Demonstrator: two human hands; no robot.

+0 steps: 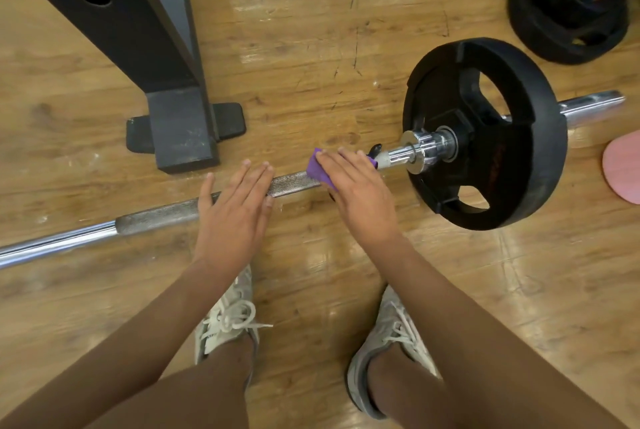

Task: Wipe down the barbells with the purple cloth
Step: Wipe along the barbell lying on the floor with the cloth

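Barbell [156, 217] lies on the wooden floor [311, 47], with one black plate [540, 151] loaded towards its right end. Purple cloth [317, 168] is draped over the shaft just inboard of the collar. Right hand [356, 193] presses it flat, fingers straight. Left hand [235, 206] rests on the knurling beside it, fingers extended, gripping nothing.

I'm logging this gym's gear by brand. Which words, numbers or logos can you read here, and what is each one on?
No text here is readable.
Mounted weight plate: faint reddish marking, too blurred to read.
Stacked plates: orange mark on the top one, too blurred to read.
Left shoe: dark print on its white tag, too small to read.
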